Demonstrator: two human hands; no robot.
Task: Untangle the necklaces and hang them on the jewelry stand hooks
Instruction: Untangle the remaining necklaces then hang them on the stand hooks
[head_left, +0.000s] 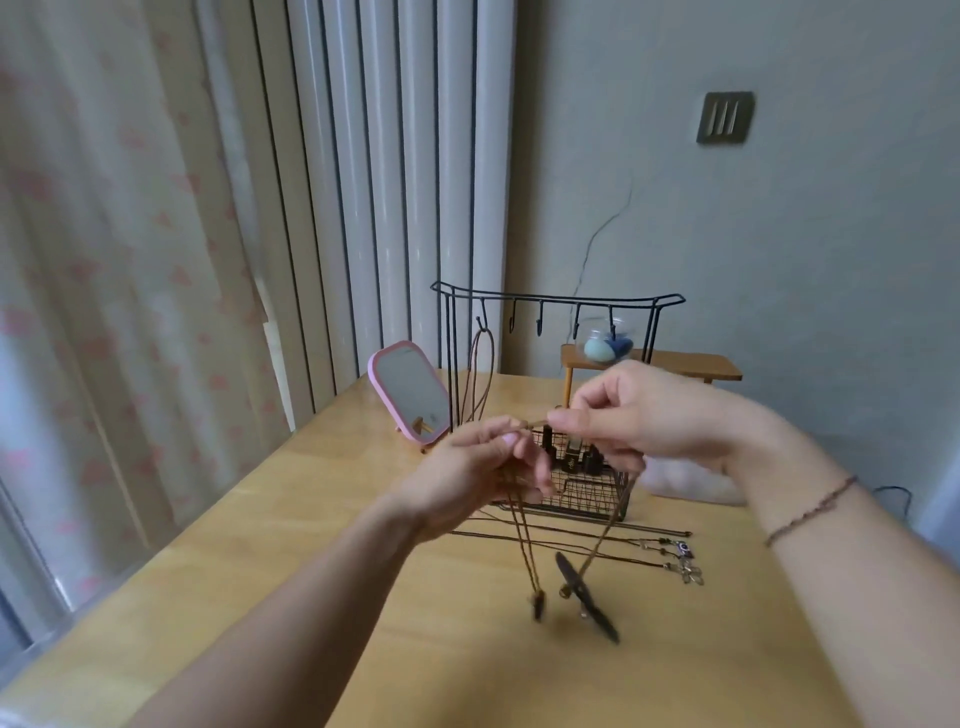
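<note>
Head view is taking in the table (260, 545), with the stand (558, 301) at its far side, one brown cord (480, 374) already hanging from its leftmost hook (482, 319) and the other hooks bare. Both forearms are reaching in from the near edge and meeting in front of the stand's wire basket (587, 493).

The left hand (467, 478) is sitting lower, fingers curled and pinching the brown necklace (524, 530) near its top; the right hand (639, 415) is sitting higher and to the right, thumb and forefinger nipping the same cord, the other fingers loosely bent. Between them a short stretch of cord is running taut. Two strands are dropping from the hands, one ending in a small blurred bead (537, 605), the other in a dark long pendant (587, 597) swinging just above the table. More necklaces (623, 545) are lying flat to the right, near the basket.

The step looks to be opening this cord into a clean loop. Doing it well probably means keeping the pinches light, drawing the hands apart slowly so the strands are separating rather than knotting, letting the pendant hang free as a plumb weight, then lifting the loop over a bare hook without snagging the hung cord.
</note>
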